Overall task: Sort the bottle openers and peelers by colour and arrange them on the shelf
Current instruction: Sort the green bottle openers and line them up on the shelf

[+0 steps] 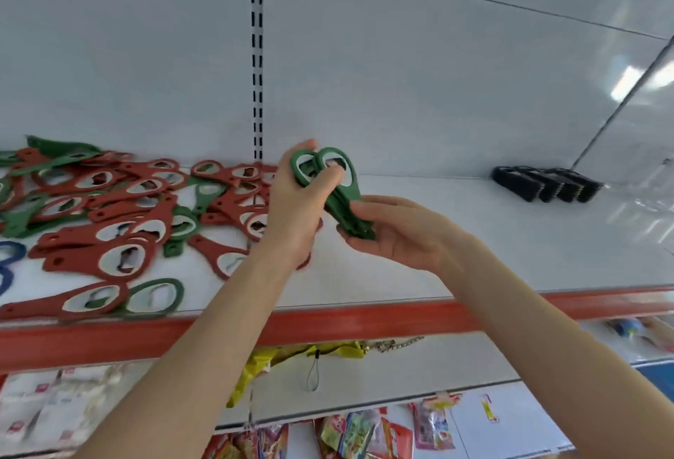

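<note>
We are clutching green openers (pixel 344 199): left grip (pixel 291 205) curling round their rings, right grip (pixel 397 236) hiding their handles; the packets (pixel 359 436) below are showing only blurred print.

A stack of green bottle openers (pixel 339 196) is held up at the centre of the frame. The left hand (pixel 295 203) grips its oval loop ends and the right hand (pixel 397 236) its handle ends, with the loops uppermost. On the white shelf (pixel 474 240), at the left of the frame, red bottle openers (pixel 84 256) lie in a loose, overlapping heap. A few loose green ones (pixel 173 248) are mixed in, and a blue one (pixel 16 244) lies at the far left edge.
</note>
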A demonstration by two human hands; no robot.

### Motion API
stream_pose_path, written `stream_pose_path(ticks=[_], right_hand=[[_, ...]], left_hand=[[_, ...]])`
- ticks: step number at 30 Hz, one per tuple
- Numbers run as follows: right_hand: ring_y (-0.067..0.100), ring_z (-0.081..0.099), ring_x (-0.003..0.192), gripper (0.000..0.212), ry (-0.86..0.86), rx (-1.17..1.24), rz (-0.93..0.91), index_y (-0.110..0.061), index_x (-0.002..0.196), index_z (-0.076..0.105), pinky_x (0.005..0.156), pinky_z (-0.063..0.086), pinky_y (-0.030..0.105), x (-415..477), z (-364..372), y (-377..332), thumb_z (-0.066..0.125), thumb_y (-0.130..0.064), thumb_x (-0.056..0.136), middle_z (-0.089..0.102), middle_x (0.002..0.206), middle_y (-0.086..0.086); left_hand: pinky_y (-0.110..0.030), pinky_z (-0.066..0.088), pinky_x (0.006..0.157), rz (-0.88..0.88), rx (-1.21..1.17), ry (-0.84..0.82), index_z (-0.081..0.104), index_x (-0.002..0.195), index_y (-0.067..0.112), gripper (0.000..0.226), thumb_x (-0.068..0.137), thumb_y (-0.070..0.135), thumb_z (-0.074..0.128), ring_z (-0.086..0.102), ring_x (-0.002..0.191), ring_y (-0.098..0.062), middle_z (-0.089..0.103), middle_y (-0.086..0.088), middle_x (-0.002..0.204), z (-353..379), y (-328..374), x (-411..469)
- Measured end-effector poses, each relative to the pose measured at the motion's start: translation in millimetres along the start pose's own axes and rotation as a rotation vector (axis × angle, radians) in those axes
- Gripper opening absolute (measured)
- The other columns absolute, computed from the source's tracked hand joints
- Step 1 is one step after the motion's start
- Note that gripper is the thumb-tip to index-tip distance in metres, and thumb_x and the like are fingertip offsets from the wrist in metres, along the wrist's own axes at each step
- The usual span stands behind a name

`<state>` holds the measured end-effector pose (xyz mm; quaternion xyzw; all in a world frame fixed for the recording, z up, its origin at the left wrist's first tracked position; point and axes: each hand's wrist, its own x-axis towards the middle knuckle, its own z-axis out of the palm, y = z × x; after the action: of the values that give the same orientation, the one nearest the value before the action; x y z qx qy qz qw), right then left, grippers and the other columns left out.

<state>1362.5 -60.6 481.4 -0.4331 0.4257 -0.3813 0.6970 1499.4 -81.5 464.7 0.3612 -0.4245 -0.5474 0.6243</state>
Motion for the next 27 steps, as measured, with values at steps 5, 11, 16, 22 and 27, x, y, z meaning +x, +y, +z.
stream_pose_path(ticks=[5, 11, 16, 22, 27], right_hand=[[0.016, 0.065, 0.075, 0.029, 0.182, -0.463, -0.088, -0.005, 0.11, 0.059, 0.07, 0.058, 0.023, -24, -87, -21, 0.065, -0.001, 0.082, 0.066, 0.096, 0.011], [0.013, 0.052, 0.092, 0.044, 0.208, -1.249, -0.329, -0.014, 0.117, 0.057, 0.072, 0.039, 0.016, -21, -139, -7, 0.073, -0.014, 0.077, 0.056, 0.106, -0.001], [0.01, 0.052, 0.101, 0.052, 0.198, -1.161, -0.415, -0.012, 0.125, 0.053, 0.08, 0.034, 0.006, -22, -151, 11, 0.073, -0.014, 0.077, 0.057, 0.114, 0.001], [0.013, 0.03, 0.136, 0.076, 0.253, -0.967, -0.267, -0.017, 0.145, 0.025, 0.1, 0.027, 0.018, -22, -139, 30, 0.066, -0.014, 0.081, 0.032, 0.147, 0.001], [0.011, 0.028, 0.136, 0.071, 0.261, -0.859, -0.263, -0.013, 0.144, 0.026, 0.104, 0.027, 0.02, -16, -125, 30, 0.06, -0.006, 0.082, 0.03, 0.148, 0.0]], left_hand=[[-0.032, 0.052, 0.086, -0.018, 0.333, -0.113, 0.058, 0.108, 0.015, 0.048, 0.066, 0.023, 0.081, 0.062, 0.1, -0.018, 0.064, -0.003, 0.106, 55, -36, 7], [-0.006, 0.044, 0.065, 0.063, 0.723, -0.225, 0.059, 0.108, 0.011, 0.035, 0.076, 0.011, 0.073, 0.057, 0.082, -0.008, 0.06, 0.004, 0.094, 78, -69, -3], [-0.009, 0.039, 0.067, 0.099, 0.925, -0.239, 0.055, 0.11, 0.014, 0.035, 0.079, 0.016, 0.071, 0.054, 0.088, -0.01, 0.057, 0.003, 0.1, 79, -75, -10], [-0.011, 0.029, 0.086, 0.043, 1.016, -0.17, 0.029, 0.141, 0.008, 0.066, 0.085, 0.011, 0.062, 0.041, 0.123, -0.017, 0.038, -0.009, 0.138, 90, -86, -22], [-0.015, 0.025, 0.094, -0.043, 0.961, -0.17, 0.022, 0.144, 0.009, 0.066, 0.087, 0.004, 0.055, 0.028, 0.135, -0.018, 0.024, -0.008, 0.149, 97, -87, -16]])
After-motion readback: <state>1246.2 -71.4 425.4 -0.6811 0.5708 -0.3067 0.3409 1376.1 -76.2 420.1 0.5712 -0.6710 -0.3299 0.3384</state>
